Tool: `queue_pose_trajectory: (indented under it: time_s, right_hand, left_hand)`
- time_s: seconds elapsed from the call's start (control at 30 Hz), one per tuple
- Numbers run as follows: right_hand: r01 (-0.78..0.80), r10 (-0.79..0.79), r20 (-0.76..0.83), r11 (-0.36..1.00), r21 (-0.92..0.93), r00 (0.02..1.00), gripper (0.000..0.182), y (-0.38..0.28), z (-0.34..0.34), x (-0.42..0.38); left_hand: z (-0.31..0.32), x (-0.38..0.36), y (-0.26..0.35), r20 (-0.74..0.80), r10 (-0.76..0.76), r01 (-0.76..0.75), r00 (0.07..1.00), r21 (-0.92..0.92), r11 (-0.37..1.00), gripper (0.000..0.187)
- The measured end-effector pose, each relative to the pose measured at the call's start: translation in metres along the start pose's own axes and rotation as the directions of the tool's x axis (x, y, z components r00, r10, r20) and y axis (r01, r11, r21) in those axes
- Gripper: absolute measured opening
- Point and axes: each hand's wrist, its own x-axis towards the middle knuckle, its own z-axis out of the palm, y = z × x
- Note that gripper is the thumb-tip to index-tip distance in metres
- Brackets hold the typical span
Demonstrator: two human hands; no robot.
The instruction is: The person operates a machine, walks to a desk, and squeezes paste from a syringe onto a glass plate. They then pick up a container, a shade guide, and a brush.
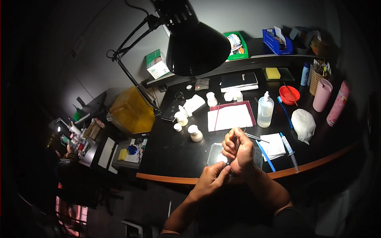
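Note:
My left hand (213,177) is closed in a pinch at the front edge of the desk, thumb and fingertips together on something small and dark that I cannot make out. Just above and to the right, my right hand (240,151) is curled with its palm side turned up, its fingers bent around a thin tool that is mostly hidden. The two hands almost touch. Beneath them lies a clear flat slab (215,152), partly covered by the hands. Right of the right hand are metal tweezers (258,138), a blue stick (266,158) and a folded white tissue (274,146).
A black lamp (198,49) hangs over the desk. Small white jars (195,134), a clear squeeze bottle (265,111), a white pad (232,118), a red bowl (289,96) and a syringe (288,146) stand or lie around. Another person's hand (69,149) shows at far left.

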Motion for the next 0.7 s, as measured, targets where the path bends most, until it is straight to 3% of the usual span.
queue_pose_trajectory:
  time_s: [0.17,0.2,0.23,0.33,0.47,0.57,0.6,0.7]
  right_hand:
    - [0.094,-0.093,0.015,0.987,-0.132,0.996,0.019,0.01,-0.001,-0.012]
    - [0.04,-0.039,0.008,0.98,-0.197,0.999,0.017,0.007,-0.003,-0.014]
    - [0.01,-0.01,0.002,0.95,-0.311,1.0,0.028,0.003,-0.002,-0.02]
    - [0.099,-0.097,0.031,0.853,-0.513,0.995,0.04,-0.009,-0.003,-0.034]
    - [0.16,-0.182,0.028,0.77,-0.617,0.983,0.04,-0.03,-0.028,-0.053]
    - [0.235,-0.324,-0.005,0.696,-0.678,0.946,0.031,-0.036,-0.046,-0.067]
    - [0.261,-0.371,0.009,0.636,-0.726,0.929,0.027,-0.038,-0.05,-0.073]
    - [0.368,-0.483,0.126,0.448,-0.815,0.867,0.015,-0.042,-0.064,-0.082]
  left_hand:
    - [0.007,-0.007,0.002,-0.06,-0.08,0.067,0.995,-0.192,0.979,0.03]
    - [0.006,-0.007,0.001,-0.096,-0.09,0.065,0.991,-0.239,0.969,0.03]
    - [0.003,-0.008,-0.001,-0.124,-0.096,0.064,0.988,-0.236,0.97,0.03]
    - [-0.016,-0.014,-0.009,-0.238,-0.119,0.051,0.964,-0.274,0.96,0.03]
    - [-0.052,-0.02,-0.034,-0.395,-0.099,0.003,0.913,-0.237,0.971,0.029]
    - [-0.08,-0.02,-0.058,-0.537,-0.064,0.05,0.841,-0.04,0.998,0.028]
    - [-0.09,-0.018,-0.068,-0.566,-0.095,0.09,0.819,-0.036,0.995,0.028]
    - [-0.111,-0.009,-0.097,-0.69,-0.008,0.02,0.723,0.009,1.0,0.029]
